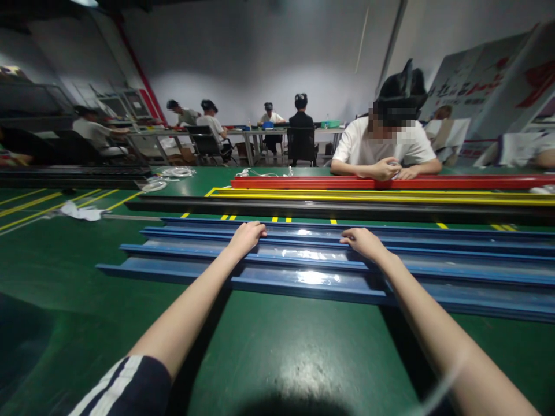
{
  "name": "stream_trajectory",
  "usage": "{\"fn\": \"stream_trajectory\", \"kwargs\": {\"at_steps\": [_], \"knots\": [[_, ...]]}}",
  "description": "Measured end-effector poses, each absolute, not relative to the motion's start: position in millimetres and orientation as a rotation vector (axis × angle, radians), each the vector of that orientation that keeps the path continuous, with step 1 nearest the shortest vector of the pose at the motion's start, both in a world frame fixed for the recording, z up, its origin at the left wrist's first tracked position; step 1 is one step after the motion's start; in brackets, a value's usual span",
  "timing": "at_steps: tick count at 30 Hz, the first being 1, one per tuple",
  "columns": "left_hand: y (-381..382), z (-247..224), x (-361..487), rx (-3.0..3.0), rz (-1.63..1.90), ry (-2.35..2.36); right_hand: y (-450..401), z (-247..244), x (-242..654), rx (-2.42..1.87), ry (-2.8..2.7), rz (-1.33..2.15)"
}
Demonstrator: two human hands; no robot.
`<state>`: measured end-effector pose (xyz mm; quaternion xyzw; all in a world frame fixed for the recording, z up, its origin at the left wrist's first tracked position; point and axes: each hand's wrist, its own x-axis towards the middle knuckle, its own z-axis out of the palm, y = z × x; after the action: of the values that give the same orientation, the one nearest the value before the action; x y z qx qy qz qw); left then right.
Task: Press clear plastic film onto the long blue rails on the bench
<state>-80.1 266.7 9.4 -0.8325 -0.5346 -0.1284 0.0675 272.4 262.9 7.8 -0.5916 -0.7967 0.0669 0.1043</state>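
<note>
Several long blue channel strips (303, 283) lie side by side across the green table, with shiny clear film on their inner faces. My left hand (248, 236) reaches over them, its fingers curled closed on the raised edge of one of the farther blue strips. Farther along the same edge, my right hand (363, 240) is also closed, with thumb and fingers pinched at the blue strip. The fingertips of both hands are partly hidden. A gap of bare strip shows between the two hands.
Beyond the blue strips lie a black strip (260, 205), a yellow strip (390, 196) and a red strip (303, 182). Crumpled white material (82, 211) and coiled white cable (177, 172) sit left. A co-worker (385, 144) leans over the far side; others sit behind.
</note>
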Motion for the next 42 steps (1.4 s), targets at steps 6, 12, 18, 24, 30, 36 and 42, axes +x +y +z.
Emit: {"fn": "stream_trajectory", "kwargs": {"at_steps": [6,12,18,24,30,36,42], "knots": [[266,4,-79,-2.523,-0.598,-1.651,282,-5,276,-1.739,-2.313,0.266],[274,0,-84,-2.604,-0.712,-1.718,278,-18,274,-1.650,-2.178,0.120],[273,3,-81,-2.475,-0.647,-1.815,272,-19,270,-1.543,-2.108,0.012],[257,11,-75,-2.225,-0.706,-1.650,259,-7,266,-1.396,-2.040,-0.120],[229,43,-73,-2.144,-0.781,-1.503,231,12,268,-1.330,-1.899,-0.246],[180,72,-70,-2.114,-0.891,-1.483,188,40,275,-1.268,-1.878,-0.296],[121,72,-69,-2.117,-0.953,-1.507,129,60,278,-1.191,-1.926,-0.372]]}}
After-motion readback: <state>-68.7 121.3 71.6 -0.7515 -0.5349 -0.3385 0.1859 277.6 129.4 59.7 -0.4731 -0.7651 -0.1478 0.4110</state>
